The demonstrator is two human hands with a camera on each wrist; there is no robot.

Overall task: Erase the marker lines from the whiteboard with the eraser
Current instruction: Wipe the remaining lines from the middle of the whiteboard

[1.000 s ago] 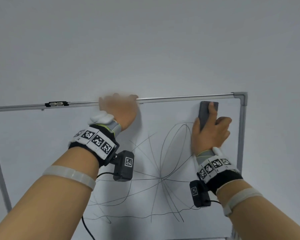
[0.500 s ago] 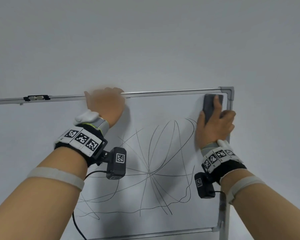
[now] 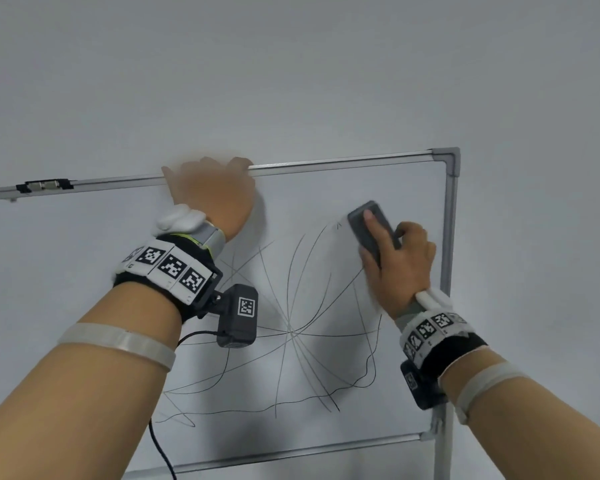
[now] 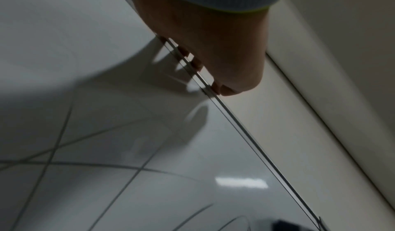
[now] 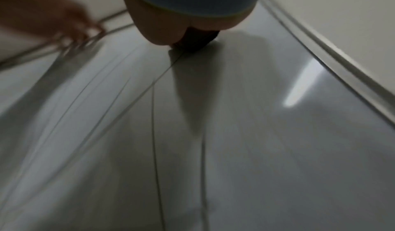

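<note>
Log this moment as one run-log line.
left hand: grips whiteboard top edge | right hand: presses eraser on board | marker lines: mostly remain

wrists: black bands (image 3: 174, 271), checkered tags | forearms: clear straps (image 3: 118, 344) | black cable (image 3: 160, 445)

head view facing whiteboard (image 3: 326, 209), wrist views skimming its surface

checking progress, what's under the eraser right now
The eraser, held by the right hand, lies flat on the whiteboard among the upper ends of the marker lines. Whether ink remains beneath it is hidden.
</note>
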